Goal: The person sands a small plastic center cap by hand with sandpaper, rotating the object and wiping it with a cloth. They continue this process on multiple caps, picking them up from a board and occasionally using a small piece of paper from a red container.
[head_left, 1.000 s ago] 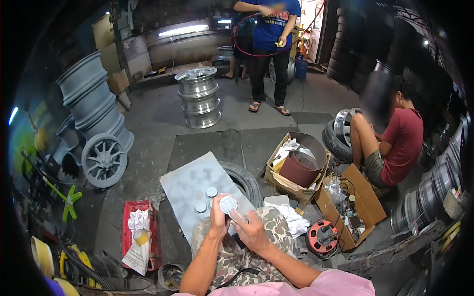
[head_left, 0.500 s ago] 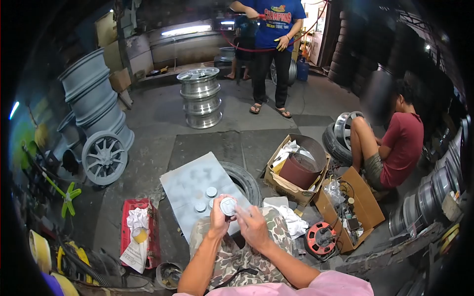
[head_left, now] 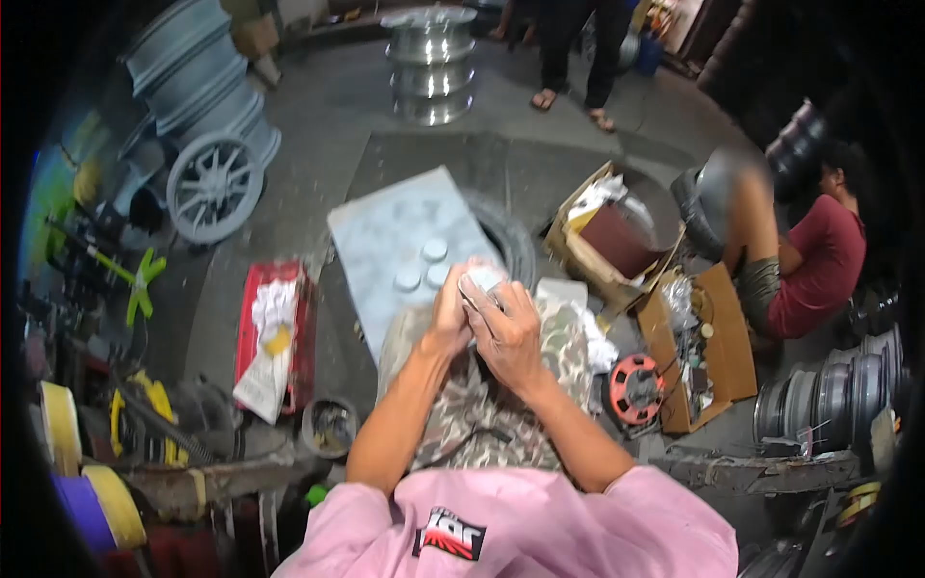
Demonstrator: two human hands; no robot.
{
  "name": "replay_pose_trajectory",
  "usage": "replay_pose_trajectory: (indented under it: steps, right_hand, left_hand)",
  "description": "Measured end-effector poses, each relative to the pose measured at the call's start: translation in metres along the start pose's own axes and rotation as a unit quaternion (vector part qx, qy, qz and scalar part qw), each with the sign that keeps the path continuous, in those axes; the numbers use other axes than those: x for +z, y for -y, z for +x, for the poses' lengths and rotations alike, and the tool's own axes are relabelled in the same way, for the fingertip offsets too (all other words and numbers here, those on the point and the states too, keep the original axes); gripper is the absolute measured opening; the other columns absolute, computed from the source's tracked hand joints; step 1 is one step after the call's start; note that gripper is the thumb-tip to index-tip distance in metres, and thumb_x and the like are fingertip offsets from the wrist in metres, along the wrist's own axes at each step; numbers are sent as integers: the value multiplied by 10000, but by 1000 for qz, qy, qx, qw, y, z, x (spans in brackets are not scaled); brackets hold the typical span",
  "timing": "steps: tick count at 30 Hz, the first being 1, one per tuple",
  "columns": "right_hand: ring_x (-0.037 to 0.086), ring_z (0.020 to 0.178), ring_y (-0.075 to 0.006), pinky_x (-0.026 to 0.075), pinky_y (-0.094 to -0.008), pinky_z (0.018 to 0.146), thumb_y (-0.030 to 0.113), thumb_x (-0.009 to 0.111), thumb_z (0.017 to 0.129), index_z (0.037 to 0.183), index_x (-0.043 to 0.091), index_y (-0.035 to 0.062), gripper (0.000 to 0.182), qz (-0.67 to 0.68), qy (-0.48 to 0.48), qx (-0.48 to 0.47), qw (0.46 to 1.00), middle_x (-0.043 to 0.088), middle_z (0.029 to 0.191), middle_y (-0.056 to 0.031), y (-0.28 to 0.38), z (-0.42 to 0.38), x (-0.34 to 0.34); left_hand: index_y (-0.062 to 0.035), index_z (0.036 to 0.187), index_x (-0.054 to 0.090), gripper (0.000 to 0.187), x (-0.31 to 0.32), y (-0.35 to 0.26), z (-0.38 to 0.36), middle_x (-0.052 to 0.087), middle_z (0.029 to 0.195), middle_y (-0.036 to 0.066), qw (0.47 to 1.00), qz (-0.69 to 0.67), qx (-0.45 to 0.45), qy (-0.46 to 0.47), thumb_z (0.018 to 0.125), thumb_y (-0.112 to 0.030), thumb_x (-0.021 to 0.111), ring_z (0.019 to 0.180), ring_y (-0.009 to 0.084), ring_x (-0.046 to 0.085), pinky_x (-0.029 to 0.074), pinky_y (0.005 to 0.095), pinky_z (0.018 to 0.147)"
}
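At frame centre, the left hand [head_left: 447, 310] grips a pale round cap [head_left: 485, 278]; the right hand [head_left: 513, 332] meets its lower right edge, whether pinching, cannot tell.

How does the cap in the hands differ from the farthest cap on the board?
The held cap is between the left hand and right hand; the farthest cap lies on the board. The held cap is partly hidden, while the farthest cap's top shows whole. Both look pale.
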State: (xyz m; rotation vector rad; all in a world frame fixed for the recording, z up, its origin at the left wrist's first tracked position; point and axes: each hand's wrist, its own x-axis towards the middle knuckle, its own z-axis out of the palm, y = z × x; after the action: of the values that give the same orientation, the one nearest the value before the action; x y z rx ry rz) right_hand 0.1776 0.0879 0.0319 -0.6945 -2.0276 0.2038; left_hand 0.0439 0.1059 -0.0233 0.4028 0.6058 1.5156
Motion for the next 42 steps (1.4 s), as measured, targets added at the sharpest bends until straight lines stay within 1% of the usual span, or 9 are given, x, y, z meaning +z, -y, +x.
replay_pose_trajectory:
  steps: [1, 11, 13, 19, 23, 27, 31, 33, 42]
  right_hand:
    - [591, 909, -336, 481, -454, 814, 32, 790, 835, 1375, 757, 79, 544, 6, 44, -3, 999, 608, 978, -119, 4, -10, -4]
    - [558, 838, -297, 440, -440, 752, 47, 792, 839, 1366, 760, 64, 528, -5, 29, -2, 1000, 542, 888, -83, -1, -19, 2]
    - [560, 852, -297, 441, -437, 753, 46, 774, 855, 1377, 750, 61, 523, -16, 43, -21, 999, 547, 897, -82, -5, -28, -8]
    - [551, 814, -279, 436, -417, 752, 70, 789, 862, 1370, 769, 68, 508, -12, -10, 2, 1000, 560, 873, -57, -6, -15, 4]
    - [553, 846, -282, 436, -417, 752, 76, 780, 877, 1372, 766, 74, 496, -14, 13, 13, 1000, 582, 913, -59, -1, -35, -1]
    - [577, 874, -283, 446, -425, 760, 85, 788, 881, 1366, 770, 68, 485, -41, -2, 39, 998, 620, 951, -64, -2, -9, 5]
    - [566, 862, -293, 453, -431, 771, 78, 793, 880, 1363, 772, 73, 483, -6, 0, 23, 1000, 641, 990, -71, 0, -21, 1]
    - [547, 801, -286, 431, -432, 732, 63, 793, 930, 1309, 807, 84, 381, -16, -12, 32, 999, 557, 855, -74, -2, -14, -1]
    - [581, 888, -283, 438, -442, 774, 87, 779, 923, 1341, 786, 83, 418, -35, -29, 95, 994, 609, 930, -70, -10, 0, 2]
  left_hand:
    - [-107, 1099, 657, 328, -5, -5, -1, 721, 1034, 49, 999, -1, 0, 48, 1122, -370, 462, 905, 145, 668, 574, 339, 796]
    - [-91, 1115, 614, 308, 7, -13, -5, 680, 1022, 122, 999, -31, -5, 28, 1111, -351, 449, 803, 206, 652, 507, 308, 607]
    - [-86, 1108, 616, 306, 0, -21, -2, 673, 1043, 121, 987, -81, -27, 139, 1114, -350, 461, 823, 221, 651, 553, 323, 710]
    - [-80, 1160, 614, 321, 12, -1, 0, 675, 1061, 126, 999, -41, -14, -14, 1127, -360, 462, 833, 226, 657, 559, 350, 761]
    - [-80, 1169, 614, 323, -3, -4, 2, 682, 1072, 127, 992, -59, -56, 93, 1131, -365, 466, 832, 219, 669, 571, 345, 755]
    - [-100, 1167, 606, 320, 18, -2, -3, 687, 1102, 116, 999, -26, -22, -6, 1146, -370, 434, 824, 213, 670, 571, 342, 745]
    - [-108, 1170, 587, 300, -4, -7, 3, 686, 1129, 105, 984, -78, -39, 154, 1150, -359, 424, 950, 197, 671, 565, 352, 876]
    - [-106, 1161, 581, 289, 2, 1, -2, 681, 1126, 94, 995, -8, -18, 102, 1151, -344, 415, 1017, 189, 660, 542, 357, 940]
    - [-105, 1119, 559, 279, 20, 1, -4, 623, 1084, 62, 993, 74, 87, 28, 1130, -342, 410, 1047, 177, 595, 479, 348, 991]
